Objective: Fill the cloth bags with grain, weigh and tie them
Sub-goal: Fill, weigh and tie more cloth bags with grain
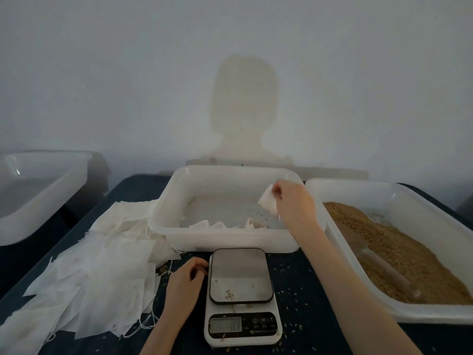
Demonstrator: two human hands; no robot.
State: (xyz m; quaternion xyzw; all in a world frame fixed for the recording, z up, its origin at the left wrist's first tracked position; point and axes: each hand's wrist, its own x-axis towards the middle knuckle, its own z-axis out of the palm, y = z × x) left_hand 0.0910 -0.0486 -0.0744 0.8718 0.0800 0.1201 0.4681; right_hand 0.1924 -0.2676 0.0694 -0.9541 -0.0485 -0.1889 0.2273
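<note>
The right hand (294, 201) pinches a small filled bag (267, 202) over the middle tub (230, 242); it looks light and soft, best held by its neck. The left hand (185, 280) rests loosely curled, holding nothing, beside the scale (242, 295).

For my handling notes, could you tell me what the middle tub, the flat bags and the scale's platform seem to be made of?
Middle tub: translucent white plastic, smooth, light showing through its walls.
Flat bags: thin white cloth, perhaps non-woven; matte, creased, with loose drawstrings.
Scale platform: grey and faintly reflective, likely brushed metal or glass; its body looks like white plastic.

Plain-walled packing room; scale (242, 290), grain tub (399, 254), cloth bags (102, 272).
</note>
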